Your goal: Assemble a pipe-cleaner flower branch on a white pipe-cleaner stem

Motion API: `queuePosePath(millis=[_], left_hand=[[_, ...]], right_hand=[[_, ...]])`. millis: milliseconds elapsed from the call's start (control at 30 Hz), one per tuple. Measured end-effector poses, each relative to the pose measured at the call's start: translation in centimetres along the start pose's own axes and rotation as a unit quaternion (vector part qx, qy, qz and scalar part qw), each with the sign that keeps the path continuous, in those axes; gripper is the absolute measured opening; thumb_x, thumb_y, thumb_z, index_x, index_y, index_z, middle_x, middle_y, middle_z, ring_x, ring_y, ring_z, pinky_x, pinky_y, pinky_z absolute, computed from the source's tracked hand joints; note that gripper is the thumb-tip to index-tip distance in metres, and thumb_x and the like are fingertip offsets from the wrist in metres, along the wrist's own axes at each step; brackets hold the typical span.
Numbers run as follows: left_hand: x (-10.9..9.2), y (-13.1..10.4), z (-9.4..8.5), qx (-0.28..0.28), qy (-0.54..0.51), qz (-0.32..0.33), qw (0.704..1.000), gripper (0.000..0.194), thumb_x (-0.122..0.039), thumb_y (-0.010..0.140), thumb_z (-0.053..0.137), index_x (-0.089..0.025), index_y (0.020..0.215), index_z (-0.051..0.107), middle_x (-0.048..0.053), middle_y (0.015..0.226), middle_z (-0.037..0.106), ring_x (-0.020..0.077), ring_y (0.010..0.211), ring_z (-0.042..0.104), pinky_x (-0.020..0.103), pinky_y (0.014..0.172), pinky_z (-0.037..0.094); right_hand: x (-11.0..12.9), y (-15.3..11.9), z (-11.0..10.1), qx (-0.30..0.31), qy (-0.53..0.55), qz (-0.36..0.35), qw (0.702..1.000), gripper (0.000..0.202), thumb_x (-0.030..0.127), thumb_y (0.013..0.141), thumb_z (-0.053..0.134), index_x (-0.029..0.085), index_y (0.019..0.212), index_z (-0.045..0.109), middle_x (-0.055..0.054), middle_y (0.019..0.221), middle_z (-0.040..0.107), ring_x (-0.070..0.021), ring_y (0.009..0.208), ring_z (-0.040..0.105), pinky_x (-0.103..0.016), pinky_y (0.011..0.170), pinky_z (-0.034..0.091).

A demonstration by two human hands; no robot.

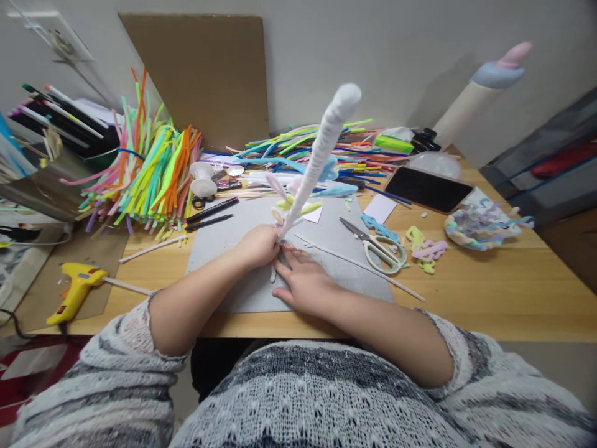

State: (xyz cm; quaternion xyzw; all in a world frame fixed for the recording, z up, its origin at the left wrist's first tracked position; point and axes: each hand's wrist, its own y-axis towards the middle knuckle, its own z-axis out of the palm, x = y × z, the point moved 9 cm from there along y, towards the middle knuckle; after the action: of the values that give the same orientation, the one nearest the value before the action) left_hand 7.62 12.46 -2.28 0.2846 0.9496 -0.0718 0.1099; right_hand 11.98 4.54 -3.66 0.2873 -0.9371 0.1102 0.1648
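Observation:
A tall white stick wrapped in fuzzy pipe cleaner (316,158) leans up and to the right, with a rounded tip. My left hand (261,246) is closed around its lower end. Pastel blue, pink and yellow pipe-cleaner loops (298,204) show beside the stick, partly behind it. My right hand (308,280) rests on the grey mat (242,295) next to the stick's base, fingers spread and lying fairly flat. A short white end pokes out below my left hand. To the right of my hands, a loose white pipe cleaner (373,271) lies across the mat.
Scissors (373,246) lie right of the mat, near blue and yellow-pink pipe-cleaner pieces (425,249) and a phone (429,188). A bundle of colourful pipe cleaners (153,168) stands at left, with a yellow glue gun (77,291) in front. More pipe cleaners (298,149) line the back.

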Motion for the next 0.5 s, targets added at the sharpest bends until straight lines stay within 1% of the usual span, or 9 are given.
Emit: queuePosePath(millis=[67,200,300,400,500], left_hand=[[0.3,-0.2,0.1,-0.011,-0.014,-0.009,1.0,0.017,-0.019,0.072,0.045,-0.018,0.078,0.061,0.007,0.079,0.063,0.0198,0.075,0.057,0.027,0.064,0.039],[1.0,-0.7,0.0,-0.051,-0.079,-0.026,0.995,0.014,-0.021,0.071,0.048,-0.018,0.078,0.06,0.005,0.076,0.061,0.0172,0.068,0.054,0.026,0.06,0.038],[1.7,-1.2,-0.3,-0.09,-0.116,-0.067,0.987,0.013,-0.027,0.072,0.051,-0.016,0.074,0.058,0.004,0.07,0.059,0.0161,0.063,0.051,0.026,0.057,0.037],[2.0,-1.4,-0.5,-0.129,-0.146,-0.085,0.977,0.014,-0.028,0.073,0.052,-0.016,0.07,0.057,0.003,0.066,0.057,0.0153,0.062,0.05,0.027,0.058,0.038],[2.2,-1.4,-0.3,-0.145,-0.173,-0.087,0.97,0.012,-0.026,0.071,0.053,-0.015,0.068,0.058,0.003,0.065,0.057,0.0146,0.061,0.049,0.026,0.058,0.038]], right_hand=[[0.1,0.0,0.0,-0.001,-0.001,-0.002,1.0,0.071,0.047,0.078,0.051,0.013,0.137,0.033,-0.018,0.145,0.02,-0.0332,0.134,0.017,-0.044,0.109,0.018],[0.1,0.0,0.1,0.015,-0.014,0.005,1.0,0.071,0.047,0.079,0.049,0.013,0.138,0.03,-0.018,0.145,0.02,-0.0334,0.134,0.016,-0.044,0.11,0.017],[0.1,-0.1,0.1,0.018,-0.025,0.007,1.0,0.072,0.048,0.079,0.048,0.012,0.139,0.027,-0.019,0.145,0.02,-0.0342,0.133,0.018,-0.043,0.109,0.018],[0.3,-0.1,0.0,0.002,-0.032,-0.006,0.999,0.073,0.049,0.079,0.048,0.012,0.138,0.029,-0.021,0.144,0.021,-0.0348,0.133,0.02,-0.043,0.109,0.019],[0.3,-0.2,-0.1,-0.023,-0.034,-0.018,0.999,0.073,0.05,0.078,0.049,0.011,0.137,0.031,-0.022,0.143,0.024,-0.0348,0.132,0.022,-0.044,0.108,0.019]])
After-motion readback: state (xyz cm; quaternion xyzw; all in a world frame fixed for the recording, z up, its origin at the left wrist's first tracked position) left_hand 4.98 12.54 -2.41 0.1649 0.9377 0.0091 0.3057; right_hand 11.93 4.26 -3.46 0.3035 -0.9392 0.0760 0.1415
